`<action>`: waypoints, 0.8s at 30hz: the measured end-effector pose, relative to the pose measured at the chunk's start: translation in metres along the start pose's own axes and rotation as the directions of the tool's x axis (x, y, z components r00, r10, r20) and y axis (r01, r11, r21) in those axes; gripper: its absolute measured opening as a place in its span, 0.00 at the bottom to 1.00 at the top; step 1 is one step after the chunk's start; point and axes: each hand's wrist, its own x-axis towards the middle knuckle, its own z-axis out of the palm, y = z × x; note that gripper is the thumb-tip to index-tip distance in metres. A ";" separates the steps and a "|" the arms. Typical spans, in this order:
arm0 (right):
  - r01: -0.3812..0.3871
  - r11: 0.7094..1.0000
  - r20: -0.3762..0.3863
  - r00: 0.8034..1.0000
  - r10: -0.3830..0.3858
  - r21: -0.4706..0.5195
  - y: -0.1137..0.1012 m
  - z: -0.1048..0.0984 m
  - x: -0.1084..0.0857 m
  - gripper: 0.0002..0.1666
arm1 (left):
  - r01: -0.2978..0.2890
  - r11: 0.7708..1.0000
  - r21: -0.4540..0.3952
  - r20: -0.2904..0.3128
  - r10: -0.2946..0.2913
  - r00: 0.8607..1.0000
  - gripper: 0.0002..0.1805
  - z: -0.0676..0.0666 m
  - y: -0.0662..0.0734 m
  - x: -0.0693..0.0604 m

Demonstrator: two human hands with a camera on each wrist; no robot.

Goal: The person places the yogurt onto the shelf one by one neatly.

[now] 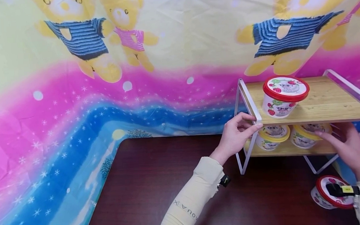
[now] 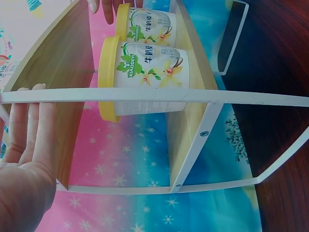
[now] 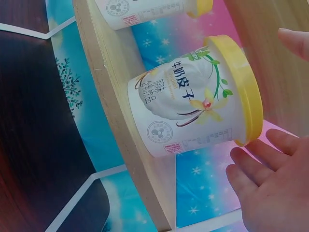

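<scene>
A two-tier rack (image 1: 319, 112) with wooden shelves and a white metal frame stands at the right of the table. My left hand (image 1: 234, 135) holds the frame's upper left side, fingers on one side of the bar and thumb on the other. Two yellow-lidded tubs stand side by side on the lower shelf, a left tub (image 1: 270, 143) and a right tub (image 1: 304, 141). Around the right tub's far side reaches my right hand (image 3: 280, 179), its fingers extended near the yellow lid (image 3: 241, 87); whether they touch it I cannot tell.
One red-lidded tub (image 1: 280, 108) sits on the upper shelf, towards the left. Another red-lidded tub (image 1: 321, 198) stands on the dark wooden table (image 1: 172, 181), below my right wrist. A patterned cloth (image 1: 178, 92) with bears hangs behind.
</scene>
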 end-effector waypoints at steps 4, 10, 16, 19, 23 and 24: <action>-0.015 1.000 -0.016 1.000 0.015 -0.002 -0.002 -0.001 -0.005 0.46 | -0.001 1.000 -0.001 -0.003 0.001 1.000 0.11 0.000 0.000 0.000; -0.025 1.000 -0.022 0.999 0.025 -0.001 -0.003 0.000 -0.015 0.47 | 0.006 1.000 0.000 -0.002 -0.006 1.000 0.11 0.000 0.000 0.000; -0.017 1.000 -0.055 0.998 0.018 0.008 -0.004 0.002 -0.020 0.46 | 0.001 1.000 -0.004 -0.001 -0.001 1.000 0.11 0.000 0.000 0.000; -0.014 1.000 -0.074 0.997 0.015 0.005 -0.006 0.002 -0.023 0.46 | 0.001 1.000 -0.005 -0.001 -0.001 1.000 0.11 0.000 0.000 0.000; 0.007 1.000 -0.101 0.995 -0.006 0.009 -0.007 0.001 -0.027 0.44 | 0.002 1.000 -0.005 -0.001 -0.002 1.000 0.11 0.000 0.000 0.000; 0.011 1.000 -0.107 0.994 -0.010 0.011 -0.007 0.001 -0.028 0.44 | 0.001 1.000 -0.005 -0.001 -0.001 1.000 0.11 0.000 0.000 0.000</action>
